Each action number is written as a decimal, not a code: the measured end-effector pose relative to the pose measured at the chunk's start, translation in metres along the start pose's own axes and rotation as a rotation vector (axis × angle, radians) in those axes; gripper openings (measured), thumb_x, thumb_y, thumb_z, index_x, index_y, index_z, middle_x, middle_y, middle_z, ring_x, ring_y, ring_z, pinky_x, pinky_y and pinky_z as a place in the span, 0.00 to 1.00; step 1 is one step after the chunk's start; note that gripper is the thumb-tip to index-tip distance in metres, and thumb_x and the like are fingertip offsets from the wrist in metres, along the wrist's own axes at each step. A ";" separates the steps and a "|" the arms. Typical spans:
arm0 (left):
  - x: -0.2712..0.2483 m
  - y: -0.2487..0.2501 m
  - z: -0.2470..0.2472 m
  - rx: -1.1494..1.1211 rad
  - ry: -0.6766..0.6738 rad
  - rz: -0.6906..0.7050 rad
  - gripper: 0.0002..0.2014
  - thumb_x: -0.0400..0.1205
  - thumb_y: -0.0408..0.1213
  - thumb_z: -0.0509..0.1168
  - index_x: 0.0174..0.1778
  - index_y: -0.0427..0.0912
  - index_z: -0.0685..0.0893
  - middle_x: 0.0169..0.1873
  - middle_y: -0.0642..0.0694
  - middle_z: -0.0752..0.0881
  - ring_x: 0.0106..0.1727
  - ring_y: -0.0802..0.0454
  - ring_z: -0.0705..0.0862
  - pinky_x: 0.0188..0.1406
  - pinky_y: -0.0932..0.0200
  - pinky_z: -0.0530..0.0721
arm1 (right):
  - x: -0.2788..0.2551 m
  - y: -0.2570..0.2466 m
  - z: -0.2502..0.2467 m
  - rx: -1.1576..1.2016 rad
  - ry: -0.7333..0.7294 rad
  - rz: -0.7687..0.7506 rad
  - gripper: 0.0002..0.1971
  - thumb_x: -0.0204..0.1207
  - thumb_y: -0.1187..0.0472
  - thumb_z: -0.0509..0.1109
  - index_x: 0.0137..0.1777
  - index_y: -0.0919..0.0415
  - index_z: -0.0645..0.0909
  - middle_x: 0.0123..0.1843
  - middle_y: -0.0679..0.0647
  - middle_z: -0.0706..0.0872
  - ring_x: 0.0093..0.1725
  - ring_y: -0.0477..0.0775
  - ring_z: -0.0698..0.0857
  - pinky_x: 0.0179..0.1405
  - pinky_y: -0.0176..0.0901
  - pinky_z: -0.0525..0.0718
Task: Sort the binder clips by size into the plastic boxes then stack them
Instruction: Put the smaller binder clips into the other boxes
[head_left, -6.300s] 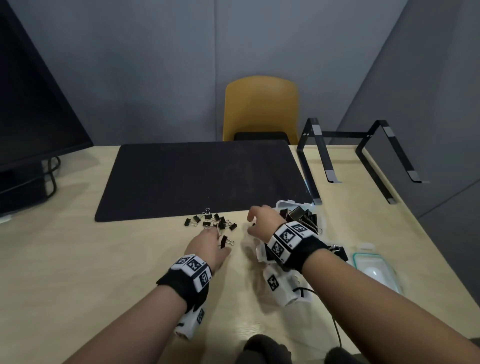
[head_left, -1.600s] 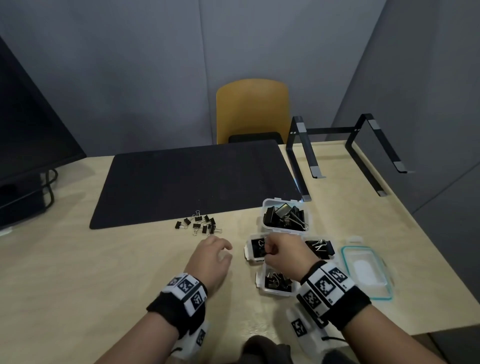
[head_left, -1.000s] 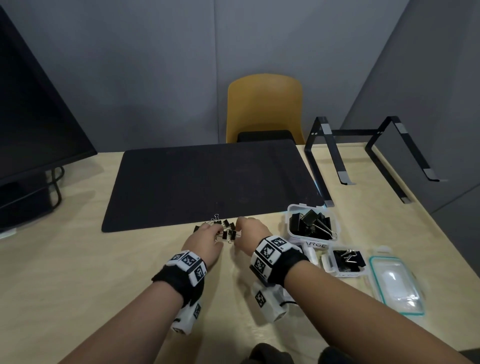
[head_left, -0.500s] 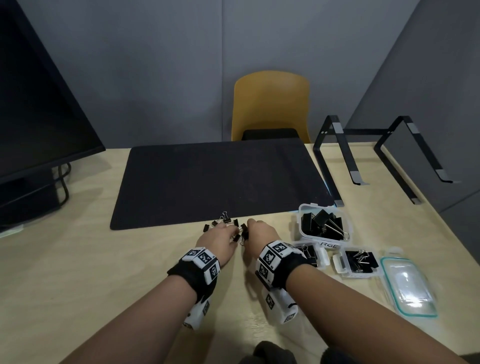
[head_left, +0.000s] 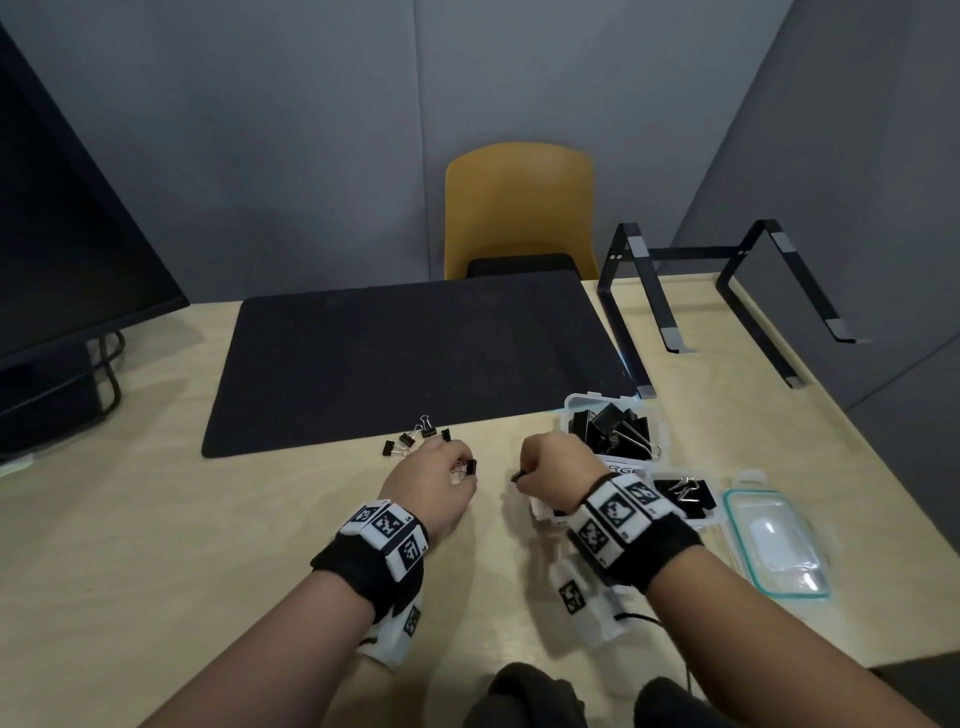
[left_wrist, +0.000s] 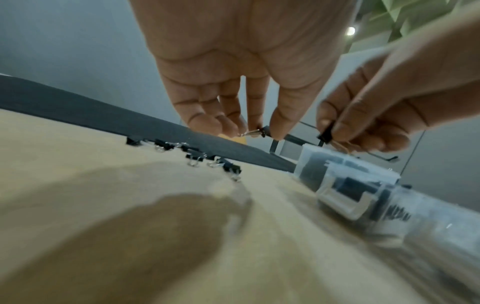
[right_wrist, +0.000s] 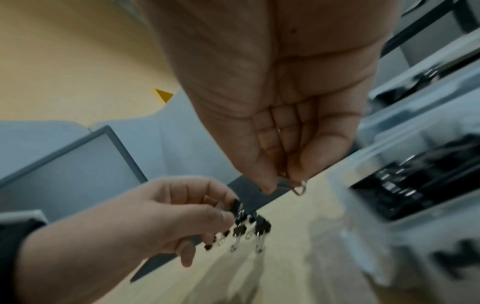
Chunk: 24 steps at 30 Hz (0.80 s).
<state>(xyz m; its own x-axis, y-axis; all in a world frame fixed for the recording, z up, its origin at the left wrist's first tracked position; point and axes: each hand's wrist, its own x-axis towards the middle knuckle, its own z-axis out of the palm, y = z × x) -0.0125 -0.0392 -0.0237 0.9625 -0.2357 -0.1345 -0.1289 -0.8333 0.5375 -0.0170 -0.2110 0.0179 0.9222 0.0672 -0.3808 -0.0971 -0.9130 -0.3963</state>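
Office cubicle, grey partition walls (head_left: 332, 130), wooden desk (head_left: 130, 545), monitor (head_left: 62, 249), laptop stand (head_left: 727, 291), yellow chair (head_left: 519, 208)

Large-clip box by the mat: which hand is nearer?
Right. The right hand hangs just left of the large-clip box, pinching a small clip; the left hand is farther left, near the loose clips.

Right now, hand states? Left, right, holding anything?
Left hand: fingers pinch a small clip.
Right hand: fingers pinch another small clip.
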 end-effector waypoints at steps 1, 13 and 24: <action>-0.002 0.005 0.000 -0.017 -0.003 0.004 0.13 0.78 0.45 0.63 0.58 0.51 0.81 0.55 0.53 0.79 0.54 0.53 0.80 0.52 0.59 0.77 | -0.008 0.009 -0.005 -0.002 -0.030 0.000 0.03 0.72 0.62 0.68 0.39 0.56 0.78 0.44 0.54 0.82 0.46 0.54 0.81 0.35 0.36 0.73; -0.044 0.072 0.038 -0.107 -0.133 0.193 0.10 0.77 0.46 0.64 0.54 0.55 0.81 0.46 0.61 0.79 0.49 0.61 0.78 0.51 0.63 0.78 | -0.069 0.093 -0.015 0.033 -0.128 0.044 0.03 0.71 0.64 0.72 0.40 0.57 0.81 0.35 0.44 0.80 0.30 0.37 0.75 0.19 0.23 0.72; -0.044 0.090 0.068 -0.077 -0.110 0.255 0.17 0.78 0.51 0.63 0.63 0.57 0.78 0.55 0.62 0.74 0.59 0.61 0.71 0.65 0.60 0.72 | -0.072 0.111 -0.012 0.089 -0.066 0.045 0.04 0.69 0.65 0.71 0.38 0.55 0.80 0.38 0.48 0.82 0.38 0.46 0.80 0.36 0.34 0.79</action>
<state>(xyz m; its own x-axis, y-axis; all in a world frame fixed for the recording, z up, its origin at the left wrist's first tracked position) -0.0832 -0.1379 -0.0262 0.8690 -0.4893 -0.0738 -0.3413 -0.7006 0.6267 -0.0900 -0.3217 0.0116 0.8897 0.0557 -0.4532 -0.1738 -0.8765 -0.4490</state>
